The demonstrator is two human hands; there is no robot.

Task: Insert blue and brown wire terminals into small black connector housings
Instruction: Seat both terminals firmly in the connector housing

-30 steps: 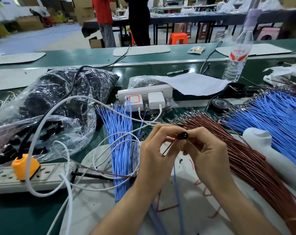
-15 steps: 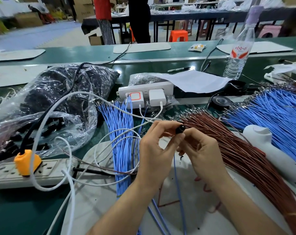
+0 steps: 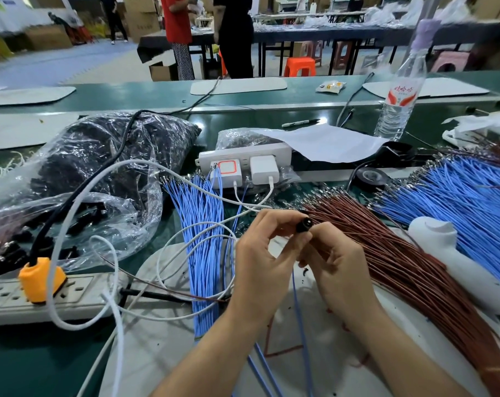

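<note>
While left hand [image 3: 260, 253] and right hand [image 3: 339, 265] pinch black housing [image 3: 304, 224], clear bag [image 3: 140, 222] holds black parts [image 3: 100, 156]

A single wide-angle camera sits on the person's head, facing forward and down along both forearms. It is close to the work: the left hand [image 3: 260, 253] and right hand [image 3: 334, 259] fill the lower middle, their fingertips pinching a black housing [image 3: 303, 224] near the centre. Left of the fingers the view takes in a plastic bag [image 3: 94, 167] and power strip [image 3: 11, 299], right of them brown wires [image 3: 400, 267] and blue wires [image 3: 466, 202]. Beyond them the green bench [image 3: 300, 110] runs across, with a bottle [image 3: 397, 101] and standing people [image 3: 234, 35] farther back.
</note>
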